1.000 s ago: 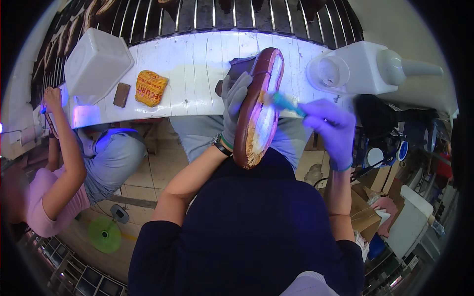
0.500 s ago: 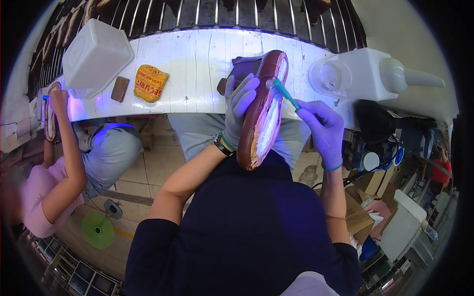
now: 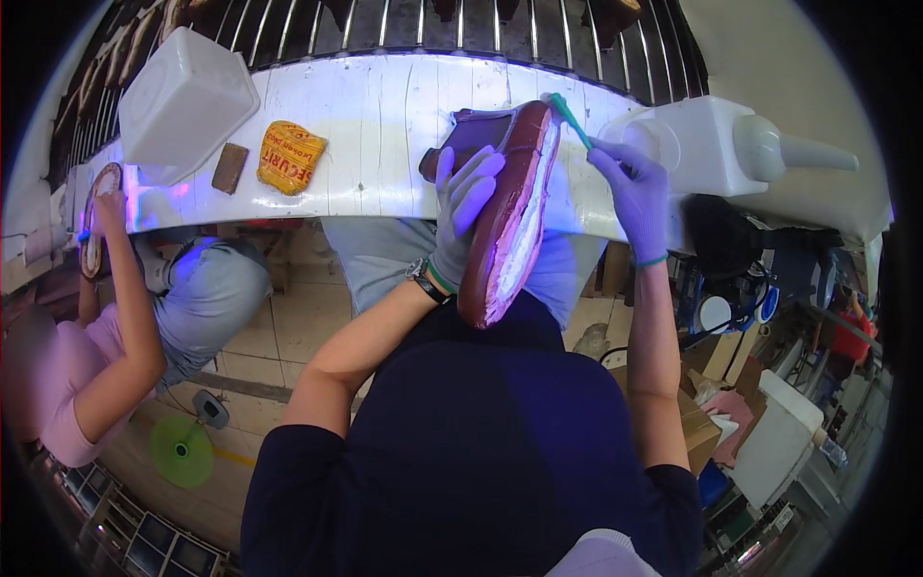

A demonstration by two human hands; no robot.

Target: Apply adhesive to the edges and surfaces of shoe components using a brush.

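Observation:
My gloved left hand grips a brown leather shoe upper on its side, the sole edge turned to the right. Along that underside runs a white, wet-looking coating with a pinkish rim. My gloved right hand pinches the handle of a green brush, whose head is at the far, toe-or-heel end of the shoe. At the right, a white plastic bottle with a cut-open side and a long nozzle lies close to my right hand.
On the white bench are a yellow taped bundle, a small brown block and a white plastic container. Metal rollers carry shoes beyond the bench. At the left, a co-worker handles another shoe part.
My right hand has moved the brush away from me, from the shoe's middle to its far end. My left hand keeps its hold, with the shoe barely shifted.

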